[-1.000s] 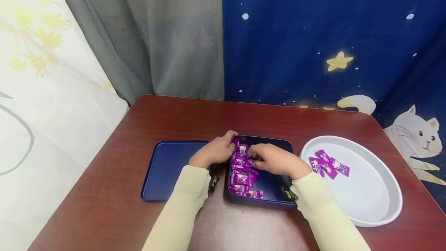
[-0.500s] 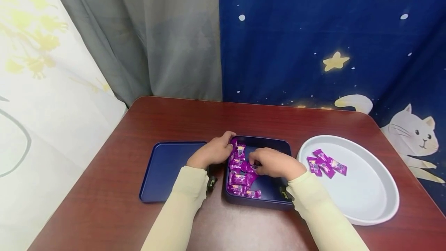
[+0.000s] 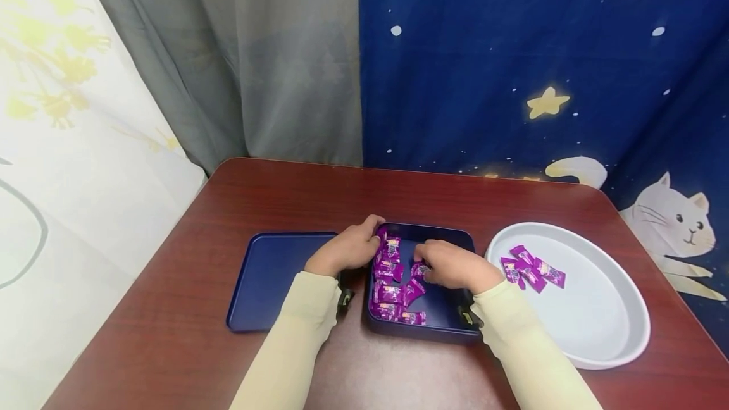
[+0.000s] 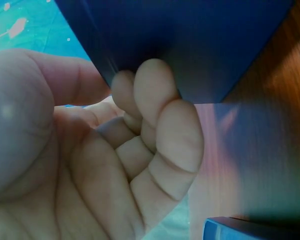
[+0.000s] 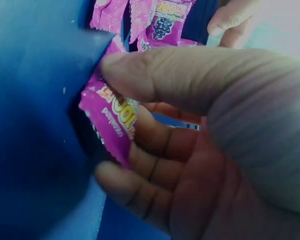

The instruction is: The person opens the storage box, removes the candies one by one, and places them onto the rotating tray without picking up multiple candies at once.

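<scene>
A dark blue rectangular box [image 3: 441, 312] stands at the middle of the table, with purple-wrapped candies [image 3: 393, 295] gathered along its left side. My left hand [image 3: 350, 247] grips the box's far left corner; in the left wrist view its curled fingers [image 4: 177, 135] lie against the blue wall. Inside the box, my right hand [image 3: 452, 264] holds one purple candy [image 5: 112, 117] between thumb and fingers, low over the blue floor. That candy is tilted, its printed side partly covered by the thumb. Other candies [image 5: 165, 25] lie just beyond it in the right wrist view.
To the left, a flat blue lid [image 3: 267, 283] lies on the brown table [image 3: 188, 309]. A white oval tray [image 3: 604, 321] stands close to the box's right side, with several purple candies [image 3: 534, 271] on it. Curtains hang behind the table.
My right hand has reached lower into the box, and the candy at its fingertips has shifted slightly right, apart from the others. My left hand stays at the box corner.
</scene>
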### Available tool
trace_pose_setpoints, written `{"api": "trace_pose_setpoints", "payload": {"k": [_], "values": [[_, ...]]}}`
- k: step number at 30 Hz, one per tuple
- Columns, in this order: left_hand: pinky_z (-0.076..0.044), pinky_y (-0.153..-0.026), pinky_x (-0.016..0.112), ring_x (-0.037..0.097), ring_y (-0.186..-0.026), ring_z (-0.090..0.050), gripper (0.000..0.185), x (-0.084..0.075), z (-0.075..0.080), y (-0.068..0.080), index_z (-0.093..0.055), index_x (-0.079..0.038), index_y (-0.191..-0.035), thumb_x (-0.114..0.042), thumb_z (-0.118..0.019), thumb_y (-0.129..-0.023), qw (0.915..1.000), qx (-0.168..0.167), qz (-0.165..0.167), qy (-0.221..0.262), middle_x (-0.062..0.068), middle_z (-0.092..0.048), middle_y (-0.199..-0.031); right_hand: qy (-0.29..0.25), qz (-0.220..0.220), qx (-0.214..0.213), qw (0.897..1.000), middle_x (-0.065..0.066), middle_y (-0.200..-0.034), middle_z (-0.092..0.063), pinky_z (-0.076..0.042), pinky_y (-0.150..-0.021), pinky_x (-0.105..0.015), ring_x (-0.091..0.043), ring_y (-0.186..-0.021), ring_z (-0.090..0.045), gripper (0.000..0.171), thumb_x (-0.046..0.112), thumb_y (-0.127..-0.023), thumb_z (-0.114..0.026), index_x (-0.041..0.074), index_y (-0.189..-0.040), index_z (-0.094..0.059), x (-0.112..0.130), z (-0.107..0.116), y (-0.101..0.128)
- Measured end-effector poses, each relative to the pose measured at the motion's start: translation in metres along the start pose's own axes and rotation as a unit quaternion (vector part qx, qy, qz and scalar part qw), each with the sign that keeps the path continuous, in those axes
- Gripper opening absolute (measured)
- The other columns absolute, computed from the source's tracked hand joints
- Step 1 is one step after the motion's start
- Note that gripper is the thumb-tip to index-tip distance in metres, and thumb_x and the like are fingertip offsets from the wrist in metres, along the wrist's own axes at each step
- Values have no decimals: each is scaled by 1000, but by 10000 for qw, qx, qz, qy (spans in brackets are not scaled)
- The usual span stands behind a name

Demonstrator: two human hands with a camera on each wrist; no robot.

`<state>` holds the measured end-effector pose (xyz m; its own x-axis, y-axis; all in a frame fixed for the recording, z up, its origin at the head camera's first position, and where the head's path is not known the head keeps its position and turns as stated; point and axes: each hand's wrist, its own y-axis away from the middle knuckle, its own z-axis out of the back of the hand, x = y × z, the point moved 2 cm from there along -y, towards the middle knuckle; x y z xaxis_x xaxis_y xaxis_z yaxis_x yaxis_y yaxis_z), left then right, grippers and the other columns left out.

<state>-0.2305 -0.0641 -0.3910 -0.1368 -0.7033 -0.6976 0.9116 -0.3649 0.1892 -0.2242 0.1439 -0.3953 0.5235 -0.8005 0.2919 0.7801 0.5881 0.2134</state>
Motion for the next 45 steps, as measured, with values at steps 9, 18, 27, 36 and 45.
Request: {"api": "trace_pose_setpoints", "payload": {"k": [9, 18, 27, 36, 45], "values": [[-47, -83, 39, 22, -94, -58, 44, -1, 0, 1, -38, -15, -148, -23, -44, -105, 10000, -47, 45, 57, 9, -60, -114, -84, 392, -270, 9988, 3, -77, -53, -49, -75, -35, -17, -76, -52, 9, 6, -92, -68, 10, -97, -62, -2, 7, 4], [-46, -82, 38, 22, -92, -58, 44, -1, 0, 1, -37, -14, -148, -22, -43, -105, 10000, -37, 22, -3, 9, -60, -108, -194, 718, -749, 9944, 6, -83, -54, -48, -78, -37, -16, -80, -52, 13, 2, -90, -66, 13, -94, -60, -6, 20, 15], [-45, -84, 38, 22, -92, -58, 44, 0, 0, -1, -36, -14, -148, -23, -42, -105, 9999, -22, -23, -121, 10, -60, -103, -470, 793, -885, 9918, 5, -82, -58, -52, -77, -35, -13, -77, -54, 15, -1, -93, -60, 12, -99, -64, 1, 30, 24], [-46, -92, 41, 23, -99, -57, 44, -1, -1, -1, -36, -14, -148, -23, -43, -105, 9998, -51, 8, -194, 11, -58, -124, -528, 884, -1220, 9872, 3, -86, -62, -53, -77, -38, -15, -79, -56, 20, -5, -91, -58, 12, -99, -64, 5, 46, 43], [-45, -100, 45, 24, -106, -57, 45, 0, -2, 0, -36, -15, -149, -24, -43, -105, 9998, -61, 83, -140, 12, -56, -134, -340, 638, -1861, 9799, 0, -91, -63, -53, -76, -40, -15, -77, -60, 26, -11, -89, -55, 10, -97, -66, -17, 63, 63]]}}
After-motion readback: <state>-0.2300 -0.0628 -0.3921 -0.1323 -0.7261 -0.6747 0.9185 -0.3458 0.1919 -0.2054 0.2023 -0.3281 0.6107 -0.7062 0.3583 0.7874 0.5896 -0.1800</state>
